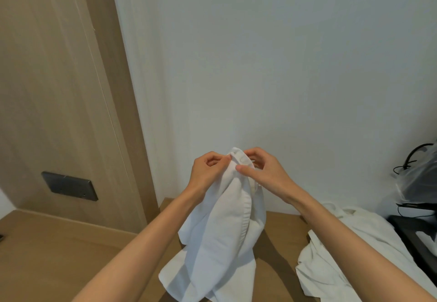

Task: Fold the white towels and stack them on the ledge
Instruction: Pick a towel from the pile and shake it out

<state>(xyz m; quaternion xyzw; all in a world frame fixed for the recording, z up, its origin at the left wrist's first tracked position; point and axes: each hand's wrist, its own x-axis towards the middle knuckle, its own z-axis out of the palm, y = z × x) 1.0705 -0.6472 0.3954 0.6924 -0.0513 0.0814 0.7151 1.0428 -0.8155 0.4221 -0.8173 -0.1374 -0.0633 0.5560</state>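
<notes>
A white towel [220, 235] hangs bunched in front of me, its top edge raised above the wooden ledge [281, 228]. My left hand [208, 171] pinches the towel's hem from the left. My right hand [264, 171] pinches the same hem from the right, thumb on the cloth. The two hands are close together at the top. The towel's lower end drapes down over the ledge. A second white towel [338, 254] lies crumpled on the ledge to the right.
A white wall [272, 65] stands right behind the ledge. A wooden panel [59, 89] with a dark switch plate [69, 186] is at the left. Dark items, cables and a clear plastic bag [418, 183] sit at the far right.
</notes>
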